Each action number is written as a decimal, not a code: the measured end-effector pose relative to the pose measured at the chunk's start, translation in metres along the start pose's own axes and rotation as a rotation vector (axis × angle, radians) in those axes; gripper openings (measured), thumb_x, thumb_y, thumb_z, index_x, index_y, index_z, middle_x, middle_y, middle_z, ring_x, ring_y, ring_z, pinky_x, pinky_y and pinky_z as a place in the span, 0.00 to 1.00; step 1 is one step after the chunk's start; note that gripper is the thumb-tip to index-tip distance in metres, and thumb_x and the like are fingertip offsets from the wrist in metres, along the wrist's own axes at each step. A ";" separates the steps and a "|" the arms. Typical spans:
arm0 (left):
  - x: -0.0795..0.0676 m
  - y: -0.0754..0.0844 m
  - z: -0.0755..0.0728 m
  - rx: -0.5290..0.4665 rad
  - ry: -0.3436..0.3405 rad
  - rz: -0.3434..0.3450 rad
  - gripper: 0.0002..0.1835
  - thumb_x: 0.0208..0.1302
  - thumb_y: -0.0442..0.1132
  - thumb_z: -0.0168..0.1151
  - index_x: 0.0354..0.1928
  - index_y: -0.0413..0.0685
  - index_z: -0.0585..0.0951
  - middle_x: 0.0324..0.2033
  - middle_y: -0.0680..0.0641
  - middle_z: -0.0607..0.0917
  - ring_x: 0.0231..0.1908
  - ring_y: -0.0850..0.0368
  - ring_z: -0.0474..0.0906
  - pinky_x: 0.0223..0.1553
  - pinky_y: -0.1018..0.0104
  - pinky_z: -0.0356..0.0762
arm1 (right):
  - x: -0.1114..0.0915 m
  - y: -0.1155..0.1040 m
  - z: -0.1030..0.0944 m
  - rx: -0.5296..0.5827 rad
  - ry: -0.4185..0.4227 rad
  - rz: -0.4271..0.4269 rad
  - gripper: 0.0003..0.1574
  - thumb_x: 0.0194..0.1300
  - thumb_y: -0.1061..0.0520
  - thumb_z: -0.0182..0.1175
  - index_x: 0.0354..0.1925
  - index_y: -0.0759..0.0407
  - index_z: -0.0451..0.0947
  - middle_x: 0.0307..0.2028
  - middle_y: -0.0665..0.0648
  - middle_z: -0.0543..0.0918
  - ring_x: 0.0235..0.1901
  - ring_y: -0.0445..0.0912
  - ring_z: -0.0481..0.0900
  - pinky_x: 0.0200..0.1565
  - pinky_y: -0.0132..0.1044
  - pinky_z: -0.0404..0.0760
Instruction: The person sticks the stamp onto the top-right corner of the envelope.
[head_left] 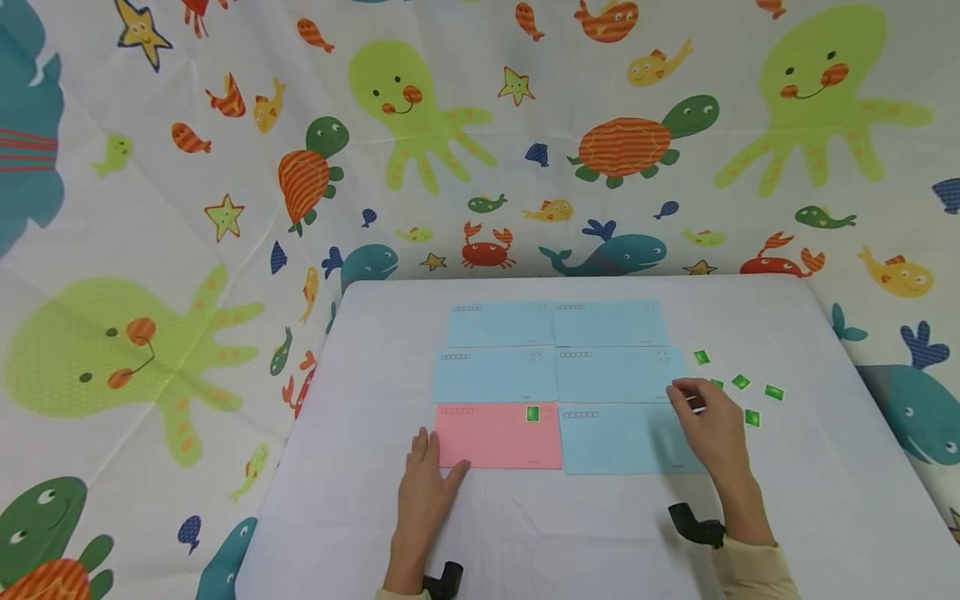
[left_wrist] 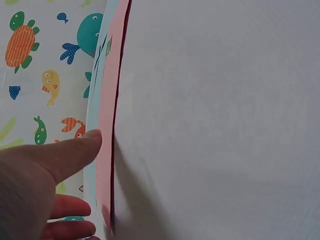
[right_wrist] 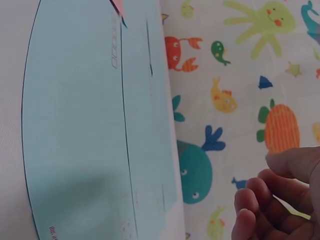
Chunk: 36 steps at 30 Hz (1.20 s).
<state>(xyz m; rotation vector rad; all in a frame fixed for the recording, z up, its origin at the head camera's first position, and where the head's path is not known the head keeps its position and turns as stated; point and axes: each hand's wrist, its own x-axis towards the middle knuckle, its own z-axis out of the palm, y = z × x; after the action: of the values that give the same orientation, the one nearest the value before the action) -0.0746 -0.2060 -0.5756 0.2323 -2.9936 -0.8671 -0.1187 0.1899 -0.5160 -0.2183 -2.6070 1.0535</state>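
Patterned cloth [head_left: 232,167]: sea animals; hangs at left and behind the table.
Table [head_left: 337,433]: white; bears all pieces below.
Left hand [head_left: 426,492]: fingers and thumb spread; thumb at the pink envelope's lower edge, fingers beside its left edge.
Pink envelope [head_left: 487,442]: lying flat, front row, left.
Green stamp [head_left: 532,413]: one, on the pink envelope's upper right part.
Blue envelopes [head_left: 495,379]: five, flat; two in the back row, two in the middle, one front right beside the pink.
Right hand [head_left: 716,425]: above the right end of the blue envelopes; fingers loosely curled, thumb near forefinger, nothing visible between them.
Loose stamps [head_left: 775,392]: five, green, scattered right of the blue envelopes, one partly hidden by the right hand.
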 end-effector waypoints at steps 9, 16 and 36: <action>0.001 0.031 0.005 0.002 0.005 0.079 0.42 0.60 0.50 0.71 0.69 0.32 0.69 0.72 0.32 0.67 0.71 0.30 0.63 0.62 0.35 0.72 | 0.001 0.003 -0.003 -0.004 0.003 0.010 0.16 0.71 0.56 0.61 0.50 0.67 0.81 0.41 0.66 0.85 0.37 0.54 0.82 0.34 0.11 0.65; 0.003 0.065 0.018 -0.038 -0.048 0.146 0.42 0.61 0.51 0.71 0.71 0.34 0.68 0.73 0.35 0.67 0.72 0.33 0.63 0.64 0.38 0.71 | 0.006 0.009 -0.005 -0.002 0.000 0.022 0.18 0.71 0.55 0.60 0.50 0.67 0.81 0.41 0.67 0.85 0.37 0.55 0.82 0.34 0.12 0.66; 0.002 0.117 0.062 0.036 -0.135 0.352 0.39 0.63 0.51 0.69 0.71 0.39 0.70 0.71 0.41 0.72 0.72 0.45 0.67 0.67 0.48 0.72 | 0.009 0.023 -0.010 -0.002 0.032 0.090 0.18 0.72 0.55 0.59 0.52 0.67 0.80 0.46 0.68 0.85 0.40 0.57 0.81 0.34 0.12 0.64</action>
<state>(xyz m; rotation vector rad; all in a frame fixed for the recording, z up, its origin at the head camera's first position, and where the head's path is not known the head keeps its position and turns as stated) -0.0959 -0.0754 -0.5655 -0.3576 -3.0313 -0.8177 -0.1232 0.2149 -0.5235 -0.3536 -2.5912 1.0681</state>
